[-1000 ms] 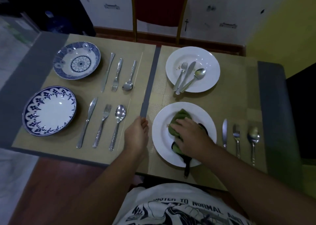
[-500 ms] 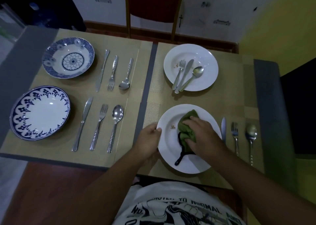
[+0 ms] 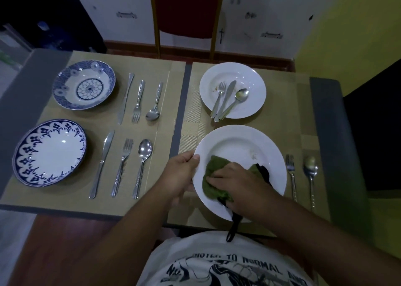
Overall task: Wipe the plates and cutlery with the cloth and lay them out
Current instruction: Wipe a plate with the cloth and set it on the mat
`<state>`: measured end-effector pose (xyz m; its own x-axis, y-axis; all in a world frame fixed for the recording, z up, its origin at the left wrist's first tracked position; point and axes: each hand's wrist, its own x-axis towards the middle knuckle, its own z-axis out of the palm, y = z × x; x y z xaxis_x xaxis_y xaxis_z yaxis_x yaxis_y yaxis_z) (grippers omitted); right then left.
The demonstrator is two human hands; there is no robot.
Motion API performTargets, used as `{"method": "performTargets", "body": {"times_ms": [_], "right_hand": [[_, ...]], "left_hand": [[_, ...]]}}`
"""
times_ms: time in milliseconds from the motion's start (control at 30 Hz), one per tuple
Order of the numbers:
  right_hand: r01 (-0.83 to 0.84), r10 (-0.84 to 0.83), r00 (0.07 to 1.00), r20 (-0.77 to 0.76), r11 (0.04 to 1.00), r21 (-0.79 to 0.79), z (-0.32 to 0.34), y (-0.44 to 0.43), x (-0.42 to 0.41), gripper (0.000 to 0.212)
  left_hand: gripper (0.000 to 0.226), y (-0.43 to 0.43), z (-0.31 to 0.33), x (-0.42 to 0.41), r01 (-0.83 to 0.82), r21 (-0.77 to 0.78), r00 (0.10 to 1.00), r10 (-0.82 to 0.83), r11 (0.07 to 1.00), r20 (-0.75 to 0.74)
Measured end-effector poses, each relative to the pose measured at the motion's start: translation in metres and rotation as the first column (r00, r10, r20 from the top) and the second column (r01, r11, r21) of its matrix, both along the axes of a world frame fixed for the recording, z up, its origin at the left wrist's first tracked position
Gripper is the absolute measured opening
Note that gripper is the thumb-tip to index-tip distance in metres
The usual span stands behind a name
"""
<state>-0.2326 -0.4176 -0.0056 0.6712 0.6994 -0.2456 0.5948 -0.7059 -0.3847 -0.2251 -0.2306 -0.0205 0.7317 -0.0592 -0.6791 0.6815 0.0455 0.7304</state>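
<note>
Left hand point(image 3: 180, 175) clamps the left rim of the near white plate point(image 3: 238, 142), thumb on top of the rim, other fingers hidden under it. Right hand point(image 3: 236, 181) lies on the green cloth point(image 3: 213, 177), fingers fairly flat and pointing left, pressing it onto the near-left part of the plate. The cloth is bunched, with its long axis roughly left-right. A dark strap point(image 3: 233, 227) on it trails off the plate's near rim. A few crumbs point(image 3: 253, 154) lie on the plate's bare right part.

The near plate sits on the right placemat point(image 3: 277, 120), near side. Just right of it lie a fork point(image 3: 290, 172) and a spoon point(image 3: 310, 172), long axes near-far, heads far, handles near.

The far white plate point(image 3: 251, 77) is on the same mat and carries a fork point(image 3: 219, 97), knife point(image 3: 226, 99) and spoon point(image 3: 237, 100). They fan out, handles bunched at the near-left rim and heads far. There are specks near the tines.

On the left placemat point(image 3: 165, 133), a blue-patterned plate point(image 3: 50, 153) sits near, with a knife point(image 3: 102, 164), fork point(image 3: 122, 166) and spoon point(image 3: 142, 166) to its right, parallel, heads far. A blue-patterned bowl point(image 3: 83, 85) sits far, and its knife point(image 3: 125, 99), fork point(image 3: 137, 101) and spoon point(image 3: 154, 103) are parallel too, but heads near.
</note>
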Motion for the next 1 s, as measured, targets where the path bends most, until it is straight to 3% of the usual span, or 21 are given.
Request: {"method": "performTargets", "body": {"times_ms": [67, 133, 233, 333, 433, 567, 733, 833, 1000], "right_hand": [[0.006, -0.004, 0.997, 0.079, 0.999, -0.033, -0.007, 0.006, 0.016, 0.06], [0.154, -0.144, 0.978, 0.153, 0.986, -0.06, -0.007, 0.01, 0.035, 0.057], [0.476, -0.451, 0.873, 0.186, 0.871, -0.121, 0.007, -0.001, 0.047, 0.049], [0.565, -0.542, 0.825, 0.159, 0.788, -0.246, 0.019, -0.009, 0.031, 0.044], [0.472, -0.472, 0.88, 0.06, 0.85, -0.234, 0.017, -0.008, 0.007, 0.04], [0.251, -0.249, 0.967, -0.045, 0.968, 0.032, 0.012, 0.009, -0.001, 0.059], [0.338, -0.342, 0.926, 0.16, 0.94, 0.054, 0.017, 0.006, 0.043, 0.053], [0.372, -0.377, 0.92, 0.109, 0.926, 0.062, 0.021, 0.005, 0.04, 0.061], [0.163, -0.15, 0.985, -0.084, 0.97, 0.181, 0.019, 0.014, 0.01, 0.057]], "left_hand": [[0.028, -0.001, 0.004, 0.0, 0.002, -0.001, 1.0, -0.002, 1.0, 0.006], [0.028, 0.001, 0.009, 0.002, -0.016, 0.003, 0.999, 0.016, 1.0, 0.039], [0.029, -0.003, 0.017, 0.004, -0.117, -0.017, 0.99, 0.118, 0.993, 0.082], [0.029, -0.01, 0.019, 0.003, -0.181, 0.0, 0.978, 0.18, 0.983, 0.102], [0.028, -0.013, 0.018, 0.001, -0.213, -0.014, 0.974, 0.213, 0.977, 0.073], [0.029, -0.014, 0.014, -0.004, -0.12, -0.031, 0.992, 0.121, 0.992, 0.042], [0.029, -0.006, 0.017, -0.004, -0.17, -0.081, 0.984, 0.174, 0.982, 0.049], [0.029, -0.009, 0.019, -0.003, -0.164, -0.081, 0.984, 0.169, 0.983, 0.06], [0.028, -0.005, 0.024, 0.001, -0.136, -0.023, 0.989, 0.138, 0.99, 0.062]]}}
